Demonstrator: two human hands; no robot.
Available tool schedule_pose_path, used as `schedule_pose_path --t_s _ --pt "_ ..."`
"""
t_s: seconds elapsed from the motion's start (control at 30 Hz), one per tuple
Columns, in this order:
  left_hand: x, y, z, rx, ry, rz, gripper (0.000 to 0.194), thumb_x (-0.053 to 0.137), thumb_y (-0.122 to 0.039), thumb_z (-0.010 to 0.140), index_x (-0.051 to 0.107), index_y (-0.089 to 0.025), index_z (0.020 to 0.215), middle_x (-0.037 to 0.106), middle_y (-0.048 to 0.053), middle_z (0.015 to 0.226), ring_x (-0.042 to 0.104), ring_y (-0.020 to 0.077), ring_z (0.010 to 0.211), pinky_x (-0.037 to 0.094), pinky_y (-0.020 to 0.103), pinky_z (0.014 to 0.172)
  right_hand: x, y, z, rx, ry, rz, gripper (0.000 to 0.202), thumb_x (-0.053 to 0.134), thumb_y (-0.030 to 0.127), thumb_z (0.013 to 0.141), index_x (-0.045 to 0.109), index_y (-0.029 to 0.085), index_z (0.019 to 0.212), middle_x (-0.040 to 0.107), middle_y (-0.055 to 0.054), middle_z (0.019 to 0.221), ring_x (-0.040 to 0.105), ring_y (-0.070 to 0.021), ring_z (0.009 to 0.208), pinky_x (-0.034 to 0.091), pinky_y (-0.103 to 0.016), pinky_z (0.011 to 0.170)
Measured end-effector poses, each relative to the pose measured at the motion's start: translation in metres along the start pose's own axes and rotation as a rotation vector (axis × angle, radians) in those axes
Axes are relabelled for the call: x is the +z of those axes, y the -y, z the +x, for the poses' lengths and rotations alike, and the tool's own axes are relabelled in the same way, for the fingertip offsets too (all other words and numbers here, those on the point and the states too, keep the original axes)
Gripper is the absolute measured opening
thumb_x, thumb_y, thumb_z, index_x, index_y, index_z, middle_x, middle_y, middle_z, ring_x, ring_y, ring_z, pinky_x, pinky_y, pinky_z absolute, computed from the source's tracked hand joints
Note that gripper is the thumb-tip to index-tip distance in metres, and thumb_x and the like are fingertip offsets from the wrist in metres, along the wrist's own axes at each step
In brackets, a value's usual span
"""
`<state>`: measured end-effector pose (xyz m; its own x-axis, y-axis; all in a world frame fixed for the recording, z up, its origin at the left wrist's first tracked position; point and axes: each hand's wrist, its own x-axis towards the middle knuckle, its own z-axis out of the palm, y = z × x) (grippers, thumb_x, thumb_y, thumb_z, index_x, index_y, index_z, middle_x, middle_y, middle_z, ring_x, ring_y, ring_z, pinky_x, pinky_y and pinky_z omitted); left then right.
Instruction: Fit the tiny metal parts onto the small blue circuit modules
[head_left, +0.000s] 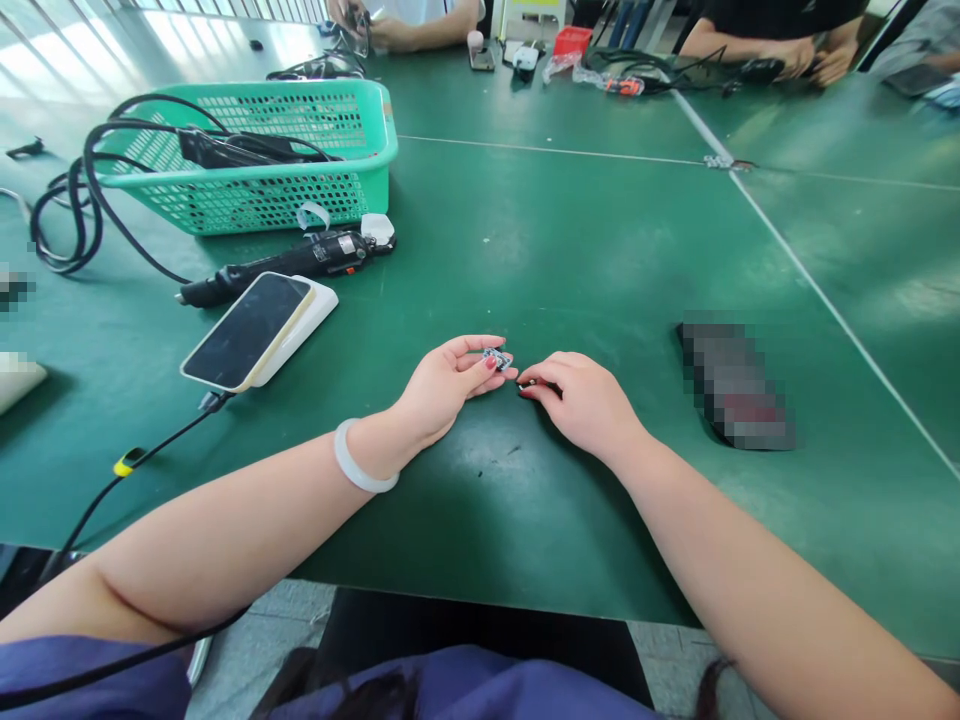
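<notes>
My left hand [442, 390], with a pale bracelet [362, 458] at the wrist, holds a small grey metallic part [498, 359] between thumb and fingers. Just to its right, my right hand [585, 400] pinches a tiny dark piece [526, 384], too small to make out fully. Both hands are close together above the green table [570, 240], their fingertips nearly meeting. Tiny dark specks lie on the tabletop below them.
A green basket [262, 205] with black cables stands at the back left. Before it lie a black electric screwdriver [292, 262] and a phone [247, 330] on a cable. A blurred dark object [735, 390] lies right. People's hands [802, 58] show across the table.
</notes>
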<state>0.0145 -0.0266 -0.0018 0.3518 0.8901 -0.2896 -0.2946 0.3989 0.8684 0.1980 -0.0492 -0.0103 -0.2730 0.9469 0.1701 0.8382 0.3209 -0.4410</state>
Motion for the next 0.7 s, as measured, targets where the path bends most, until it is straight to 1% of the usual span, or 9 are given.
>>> schedule_pose_path --t_s 0.17,0.33,0.4,0.47,0.57,0.63,0.7 --pt "0.000 0.000 0.000 -0.013 -0.016 0.012 0.020 0.062 -0.014 0.081 0.063 -0.014 0.101 0.071 0.006 0.091 0.069 0.0122 0.082 0.052 0.031 0.090 -0.002 0.003 -0.002 -0.098 0.039 -0.054 0.017 0.052 0.013 0.084 0.066 0.019 0.077 0.068 -0.003 0.087 0.052 -0.0178 0.079 0.043 -0.033 0.076" --pt "0.000 -0.001 0.000 -0.014 -0.023 0.016 0.022 0.063 -0.015 0.080 0.064 -0.014 0.103 0.071 0.006 0.092 0.069 0.0128 0.082 0.051 0.032 0.092 -0.008 -0.005 -0.001 -0.157 0.045 -0.047 0.020 0.049 0.009 0.084 0.065 0.019 0.080 0.070 -0.002 0.091 0.054 -0.0178 0.082 0.044 -0.034 0.079" --pt "0.000 0.000 0.000 -0.010 -0.017 0.010 0.026 0.065 -0.013 0.078 0.064 -0.014 0.104 0.071 0.006 0.093 0.069 0.0130 0.083 0.050 0.033 0.093 -0.010 -0.007 -0.001 -0.141 0.033 -0.041 0.021 0.048 0.008 0.084 0.065 0.020 0.082 0.070 -0.002 0.090 0.055 -0.0181 0.082 0.045 -0.034 0.078" --pt "0.000 0.000 0.000 -0.004 -0.007 0.010 0.031 0.067 -0.010 0.075 0.063 -0.014 0.105 0.071 0.006 0.093 0.069 0.0132 0.083 0.050 0.033 0.092 -0.011 -0.007 -0.003 -0.086 0.011 -0.032 0.019 0.049 0.010 0.083 0.065 0.020 0.085 0.070 -0.003 0.086 0.056 -0.0186 0.081 0.046 -0.034 0.075" --pt "-0.001 0.001 0.000 0.010 0.002 0.032 0.033 0.069 -0.010 0.072 0.063 -0.013 0.104 0.070 0.006 0.093 0.068 0.0134 0.083 0.050 0.034 0.090 -0.010 -0.007 -0.005 0.006 -0.018 -0.036 0.014 0.056 0.016 0.082 0.065 0.020 0.092 0.069 -0.004 0.084 0.058 -0.0196 0.082 0.047 -0.034 0.070" --pt "-0.002 0.003 0.000 0.027 0.008 0.059 0.031 0.069 -0.011 0.073 0.063 -0.013 0.103 0.069 0.006 0.092 0.068 0.0135 0.083 0.050 0.034 0.089 -0.008 -0.006 -0.005 0.021 -0.021 -0.061 0.012 0.059 0.020 0.082 0.065 0.020 0.092 0.069 -0.004 0.087 0.058 -0.0202 0.084 0.047 -0.035 0.074" --pt "-0.002 0.004 0.000 0.050 0.014 0.094 0.030 0.070 -0.013 0.073 0.062 -0.013 0.102 0.069 0.005 0.090 0.068 0.0137 0.083 0.050 0.033 0.088 -0.007 -0.006 -0.005 0.017 -0.020 -0.086 0.009 0.058 0.020 0.083 0.066 0.019 0.087 0.069 -0.004 0.089 0.059 -0.0204 0.086 0.047 -0.036 0.078"
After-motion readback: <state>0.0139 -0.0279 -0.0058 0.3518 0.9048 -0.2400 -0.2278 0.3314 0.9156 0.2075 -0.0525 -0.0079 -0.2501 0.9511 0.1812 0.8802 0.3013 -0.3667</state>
